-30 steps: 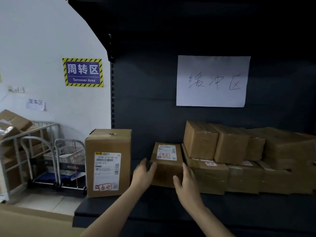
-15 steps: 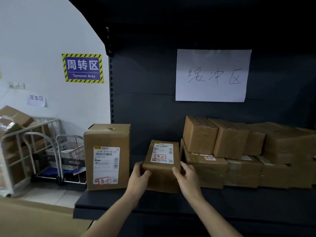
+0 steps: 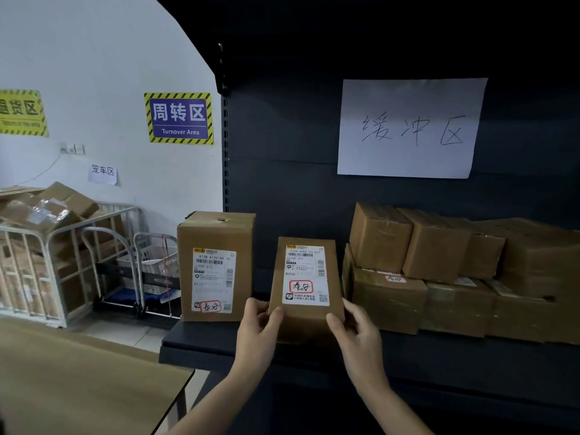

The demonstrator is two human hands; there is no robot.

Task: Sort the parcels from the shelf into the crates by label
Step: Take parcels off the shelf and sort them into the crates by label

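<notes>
I hold a small brown parcel (image 3: 306,288) tilted up so its white label with a red-circled handwritten mark faces me. My left hand (image 3: 258,332) grips its lower left edge and my right hand (image 3: 357,335) its lower right edge, just above the dark shelf (image 3: 201,343). A taller parcel (image 3: 216,266) with a similar red-marked label stands upright on the shelf to the left. A stack of several brown parcels (image 3: 455,271) fills the shelf to the right.
A white paper sign (image 3: 411,127) hangs on the shelf's back panel. At the left are a metal cage cart (image 3: 40,262) with boxes, folded trolleys (image 3: 125,271), and a brown tabletop (image 3: 78,381) at lower left.
Both hands closed on the small parcel, lifted it off the shelf and tilted its label toward me. The view shifted slightly left.
</notes>
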